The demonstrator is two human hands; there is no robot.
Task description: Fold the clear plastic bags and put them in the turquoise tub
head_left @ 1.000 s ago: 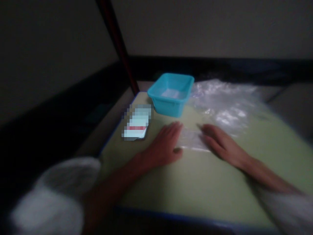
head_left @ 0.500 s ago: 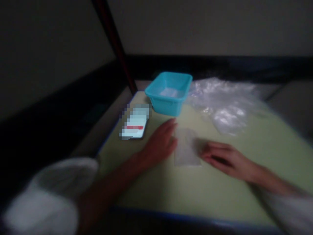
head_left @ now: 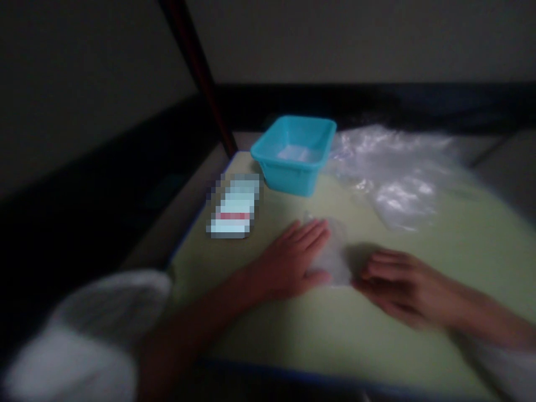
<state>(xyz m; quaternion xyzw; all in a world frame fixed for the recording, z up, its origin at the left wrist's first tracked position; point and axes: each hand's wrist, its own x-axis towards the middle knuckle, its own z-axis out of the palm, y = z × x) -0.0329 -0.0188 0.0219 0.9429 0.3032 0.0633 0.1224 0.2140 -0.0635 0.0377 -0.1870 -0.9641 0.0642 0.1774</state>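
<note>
Right of the frame's centre, the clear rectangular plastic sheet (head_left: 337, 259), longer up the frame, lies partly under the flat, extended left hand (head_left: 293, 262), while the curled right hand (head_left: 406, 286) is at its lower-right corner, whether pinching I cannot tell.

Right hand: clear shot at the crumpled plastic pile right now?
Likely yes: only tabletop shows between the right hand and the crumpled plastic pile; the blue basin stands left of that path.
</note>
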